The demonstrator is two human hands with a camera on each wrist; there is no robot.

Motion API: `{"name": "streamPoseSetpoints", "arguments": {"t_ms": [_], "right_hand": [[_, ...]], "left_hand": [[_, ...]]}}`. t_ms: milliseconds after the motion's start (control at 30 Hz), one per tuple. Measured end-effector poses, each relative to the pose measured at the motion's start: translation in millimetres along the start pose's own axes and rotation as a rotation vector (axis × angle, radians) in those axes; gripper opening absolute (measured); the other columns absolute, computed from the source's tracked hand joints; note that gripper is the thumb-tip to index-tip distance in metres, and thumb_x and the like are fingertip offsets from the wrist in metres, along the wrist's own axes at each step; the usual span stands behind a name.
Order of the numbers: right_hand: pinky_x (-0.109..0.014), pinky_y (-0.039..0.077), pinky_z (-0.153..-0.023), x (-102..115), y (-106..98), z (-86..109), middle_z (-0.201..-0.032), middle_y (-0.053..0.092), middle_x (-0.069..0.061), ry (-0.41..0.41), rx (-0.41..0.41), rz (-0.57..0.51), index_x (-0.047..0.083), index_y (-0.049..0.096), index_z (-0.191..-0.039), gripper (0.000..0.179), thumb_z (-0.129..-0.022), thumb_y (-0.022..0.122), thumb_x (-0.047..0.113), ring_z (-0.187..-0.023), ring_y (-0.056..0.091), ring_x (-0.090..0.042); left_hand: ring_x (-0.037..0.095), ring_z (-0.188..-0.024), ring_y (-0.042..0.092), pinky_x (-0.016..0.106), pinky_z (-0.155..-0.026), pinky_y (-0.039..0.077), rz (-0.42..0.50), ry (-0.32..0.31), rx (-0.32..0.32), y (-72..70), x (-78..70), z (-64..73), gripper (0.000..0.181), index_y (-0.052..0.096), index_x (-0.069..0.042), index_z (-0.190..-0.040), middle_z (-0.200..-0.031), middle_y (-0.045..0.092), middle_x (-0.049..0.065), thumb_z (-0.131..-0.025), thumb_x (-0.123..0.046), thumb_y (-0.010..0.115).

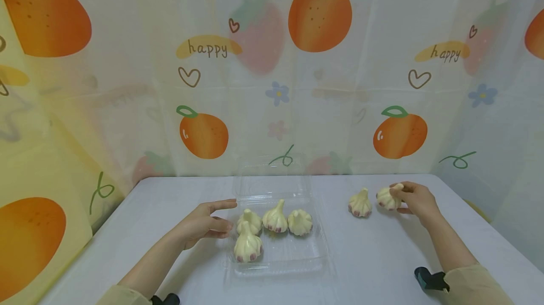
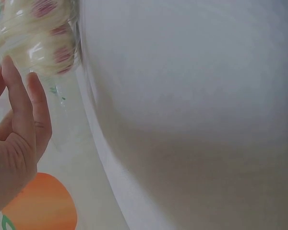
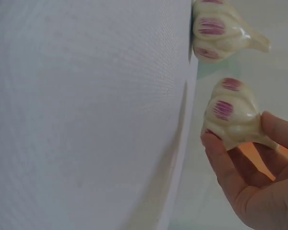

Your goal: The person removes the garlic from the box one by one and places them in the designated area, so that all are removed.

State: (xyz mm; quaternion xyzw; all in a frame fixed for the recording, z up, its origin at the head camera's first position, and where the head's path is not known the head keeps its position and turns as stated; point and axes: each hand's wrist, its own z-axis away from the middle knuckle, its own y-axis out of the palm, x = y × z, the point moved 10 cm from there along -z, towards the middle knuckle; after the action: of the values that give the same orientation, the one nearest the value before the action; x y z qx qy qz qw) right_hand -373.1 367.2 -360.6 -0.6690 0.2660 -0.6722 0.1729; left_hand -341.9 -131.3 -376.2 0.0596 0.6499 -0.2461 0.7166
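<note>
A clear plastic clamshell tray (image 1: 280, 267) sits mid-table with several cream garlic bulbs (image 1: 275, 217) in it. My left hand (image 1: 225, 215) lies at the tray's left side with straight fingers touching its wall. In the left wrist view those fingers (image 2: 19, 96) rest against the clear plastic beside a bulb (image 2: 38, 38). To the right, my right hand (image 1: 403, 197) pinches one garlic bulb (image 1: 387, 198) at the table surface; the right wrist view shows the fingertips (image 3: 221, 158) curled round this bulb (image 3: 233, 115). Another loose bulb (image 1: 360, 203) stands just left of it (image 3: 221, 31).
The tray's clear lid (image 1: 272, 184) lies open behind it. The white table (image 1: 374, 258) is backed by a fruit-printed curtain (image 1: 318, 59) on the far side and both flanks. Its edges run close on the left and right.
</note>
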Motion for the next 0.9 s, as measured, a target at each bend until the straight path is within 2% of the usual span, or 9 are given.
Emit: {"name": "streamPoseSetpoints", "arguments": {"t_ms": [167, 300, 567, 900], "right_hand": [[-0.034, 0.064, -0.078, -2.1, 2.7, 1.0, -0.133, 0.054, -0.032, 0.024, 0.026, 0.015, -0.010, 0.049, -0.137, 0.054, -0.102, 0.051, 0.030, -0.100, 0.062, -0.021], [-0.034, 0.064, -0.078, -3.3, 4.3, 1.5, -0.134, 0.052, -0.033, 0.039, 0.038, 0.025, -0.010, 0.049, -0.137, 0.053, -0.102, 0.052, 0.029, -0.112, 0.058, -0.036], [-0.036, 0.064, -0.077, -5.3, 5.4, 0.8, -0.123, 0.057, -0.031, 0.052, 0.050, 0.049, -0.012, 0.049, -0.135, 0.053, -0.101, 0.053, 0.028, -0.104, 0.058, -0.032], [-0.035, 0.064, -0.075, -6.7, 6.8, 0.6, -0.121, 0.058, -0.030, 0.049, 0.051, 0.066, -0.011, 0.051, -0.134, 0.052, -0.100, 0.054, 0.028, -0.103, 0.059, -0.031]], "left_hand": [[0.010, -0.085, 0.063, 0.025, -0.080, 0.062, -0.005, -0.001, -0.003, -0.2, 0.4, -0.2, 0.069, 0.039, 0.002, -0.149, -0.163, 0.026, 0.018, -0.087, -0.003, 0.068], [0.011, -0.085, 0.063, 0.025, -0.080, 0.062, -0.006, -0.003, -0.006, -0.7, 1.3, -0.6, 0.069, 0.039, 0.001, -0.149, -0.162, 0.027, 0.018, -0.087, -0.003, 0.068], [0.011, -0.087, 0.063, 0.026, -0.080, 0.062, -0.008, -0.003, -0.009, -0.7, 0.5, -0.4, 0.068, 0.039, 0.001, -0.149, -0.161, 0.029, 0.018, -0.087, -0.003, 0.067], [0.011, -0.087, 0.063, 0.025, -0.080, 0.062, -0.011, -0.005, -0.006, 0.0, -0.3, 0.2, 0.068, 0.038, 0.002, -0.149, -0.162, 0.026, 0.018, -0.087, -0.002, 0.067]]}}
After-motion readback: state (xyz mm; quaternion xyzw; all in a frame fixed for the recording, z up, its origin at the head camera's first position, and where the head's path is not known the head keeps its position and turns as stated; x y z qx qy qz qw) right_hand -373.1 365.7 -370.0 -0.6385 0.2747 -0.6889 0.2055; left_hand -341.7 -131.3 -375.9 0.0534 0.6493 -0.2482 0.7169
